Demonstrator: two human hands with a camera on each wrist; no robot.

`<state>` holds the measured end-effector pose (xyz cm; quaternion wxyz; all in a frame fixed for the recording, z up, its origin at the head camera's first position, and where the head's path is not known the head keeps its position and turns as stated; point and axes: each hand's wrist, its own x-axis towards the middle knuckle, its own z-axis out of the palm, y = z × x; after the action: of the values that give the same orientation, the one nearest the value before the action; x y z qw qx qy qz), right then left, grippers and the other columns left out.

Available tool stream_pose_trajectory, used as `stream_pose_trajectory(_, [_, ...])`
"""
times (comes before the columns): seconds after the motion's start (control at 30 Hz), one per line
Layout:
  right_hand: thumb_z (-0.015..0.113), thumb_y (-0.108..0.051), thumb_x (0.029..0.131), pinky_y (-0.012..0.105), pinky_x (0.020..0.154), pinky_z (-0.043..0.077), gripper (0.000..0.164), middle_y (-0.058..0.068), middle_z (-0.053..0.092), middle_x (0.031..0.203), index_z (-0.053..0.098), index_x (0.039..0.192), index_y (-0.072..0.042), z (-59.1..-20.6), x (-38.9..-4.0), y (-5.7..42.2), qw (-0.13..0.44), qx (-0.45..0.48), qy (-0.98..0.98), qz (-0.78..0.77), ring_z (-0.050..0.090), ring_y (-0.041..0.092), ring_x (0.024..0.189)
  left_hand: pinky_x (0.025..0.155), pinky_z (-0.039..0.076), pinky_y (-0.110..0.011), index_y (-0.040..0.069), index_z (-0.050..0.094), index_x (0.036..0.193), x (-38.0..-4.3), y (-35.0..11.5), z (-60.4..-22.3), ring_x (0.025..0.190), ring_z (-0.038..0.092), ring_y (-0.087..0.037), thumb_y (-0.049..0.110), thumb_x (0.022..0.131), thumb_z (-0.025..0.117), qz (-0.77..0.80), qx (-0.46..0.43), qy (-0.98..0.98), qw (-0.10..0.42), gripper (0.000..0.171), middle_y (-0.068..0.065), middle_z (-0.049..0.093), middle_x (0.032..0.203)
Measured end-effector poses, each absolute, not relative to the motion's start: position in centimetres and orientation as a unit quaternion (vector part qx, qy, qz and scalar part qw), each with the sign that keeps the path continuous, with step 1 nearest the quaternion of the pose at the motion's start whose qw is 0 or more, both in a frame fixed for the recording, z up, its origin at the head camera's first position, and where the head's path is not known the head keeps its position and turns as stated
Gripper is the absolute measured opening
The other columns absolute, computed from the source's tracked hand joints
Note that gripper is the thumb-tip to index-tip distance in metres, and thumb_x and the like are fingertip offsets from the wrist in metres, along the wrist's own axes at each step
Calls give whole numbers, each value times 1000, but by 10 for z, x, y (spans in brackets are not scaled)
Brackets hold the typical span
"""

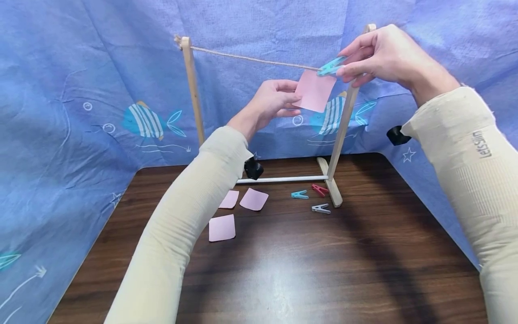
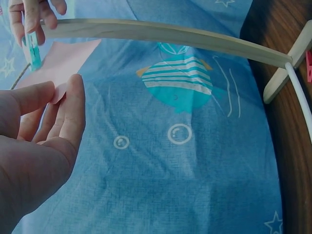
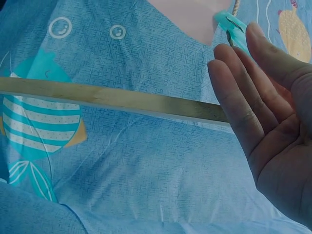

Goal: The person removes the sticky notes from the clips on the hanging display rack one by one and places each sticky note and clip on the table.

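My left hand [image 1: 275,101] pinches a pink square paper note [image 1: 315,92] by its left edge, thumb on the near face. The note is held up at the right part of a string [image 1: 251,59]. At the note's top right corner is a light-blue clothespin [image 1: 331,66], its tip overlapping the string and paper. My right hand [image 1: 384,58] pinches the clothespin's handles between thumb and fingers. In the right wrist view, the clothespin [image 3: 233,29] lies at the fingertips beside the string. The left wrist view shows the paper [image 2: 63,63] between thumb and fingers.
A wooden stand with a left post [image 1: 193,90], right post [image 1: 341,130] and white bottom bar [image 1: 283,179] carries the string. On the brown table [image 1: 323,261] lie pink notes [image 1: 221,228] and a blue [image 1: 299,195], a red [image 1: 320,189] and a grey clothespin [image 1: 320,209].
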<state>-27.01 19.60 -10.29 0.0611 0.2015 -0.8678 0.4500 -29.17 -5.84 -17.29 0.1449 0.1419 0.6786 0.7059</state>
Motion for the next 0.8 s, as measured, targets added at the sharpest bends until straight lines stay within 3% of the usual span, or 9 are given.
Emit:
stream_pose_trajectory(0.3, [77,-11,89,24,62,59,17,-1,77,82,74,105,-6,-104,-269,197,73,209,-853,473,74,11,69,84,60,-33,2,61,135,-292,-58,-172,97,69,-26,-1,97,66,709,144,675,142,39,-13,67,116])
stream_pose_trajectory(0.6, [78,-16,87,24,65,57,30,-3,76,89,75,113,-1,-110,-260,196,134,203,-831,501,74,10,73,85,60,-35,1,61,134,-290,-64,-172,92,69,-25,-2,96,67,713,148,671,140,38,-14,67,114])
stream_pose_trajectory(0.8, [79,-10,86,23,66,57,28,-3,76,93,76,111,1,-115,-253,200,167,210,-796,543,74,10,72,86,60,-37,0,62,132,-285,-74,-174,90,69,-26,-3,96,66,720,160,659,147,36,-15,67,113])
